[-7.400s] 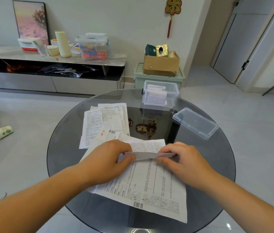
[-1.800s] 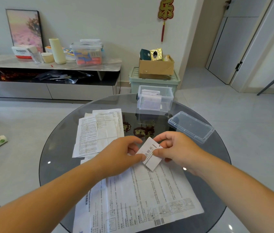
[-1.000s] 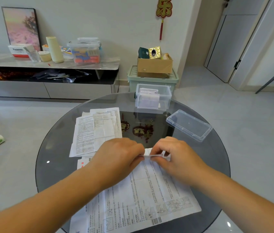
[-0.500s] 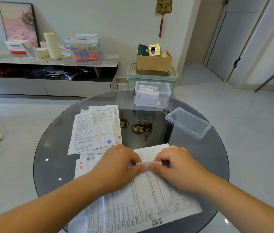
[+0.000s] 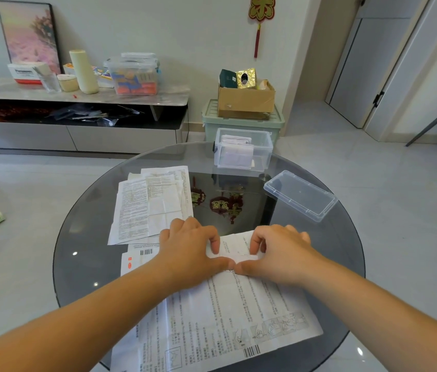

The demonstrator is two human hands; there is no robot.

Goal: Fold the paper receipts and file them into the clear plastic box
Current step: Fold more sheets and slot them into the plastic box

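**Asker:** What are the hands doing?

**Onlooker:** Both are low over a round smoked-glass worktop point(image 5: 332, 251). The left hand point(image 5: 190, 251) and the right hand point(image 5: 276, 251) meet in the middle with their fingers curled. Each pinches one end of a small folded white paper receipt point(image 5: 234, 255) between thumb and forefinger. The thumbs almost touch along its near edge. I'd say they are pressing a crease flat, which would be why the receipt is held down rather than lifted.

**Asker:** What is it lying on?

**Onlooker:** A large white printed sheet with a barcode point(image 5: 225, 318), spread open on the near side of the worktop. It acts as a backing for the fold, and it probably waits its own turn.

**Asker:** And where does the receipt go?

**Onlooker:** Into a clear rectangular plastic box point(image 5: 244, 150) at the far edge of the worktop, well apart from the hands. The box is open, and folded papers stand on edge inside it. Its clear plastic lid point(image 5: 300, 194) lies by itself to the right, likely set aside so the box stays open for filing.

**Asker:** Is much left to do?

**Onlooker:** Yes. A loose stack of unfolded white printed sheets point(image 5: 150, 208) sits just beyond the left hand. A white slip with red marks point(image 5: 136, 260) shows beside the left wrist. I'd judge the task to be partway through.
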